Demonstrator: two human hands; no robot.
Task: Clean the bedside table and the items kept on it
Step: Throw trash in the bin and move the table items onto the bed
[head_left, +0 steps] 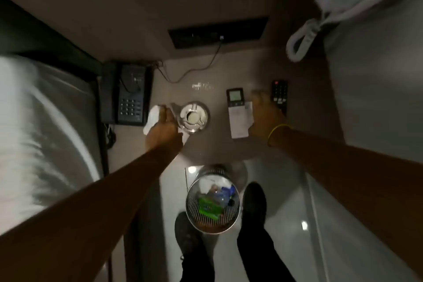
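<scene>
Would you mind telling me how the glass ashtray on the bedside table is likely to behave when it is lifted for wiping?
The ashtray looks like thick clear glass, so it is probably heavy for its size and rigid. Its smooth, shiny surface may be slippery. It sits low and wide on the table, so tipping seems unlikely, though dropping it could break it.
</scene>
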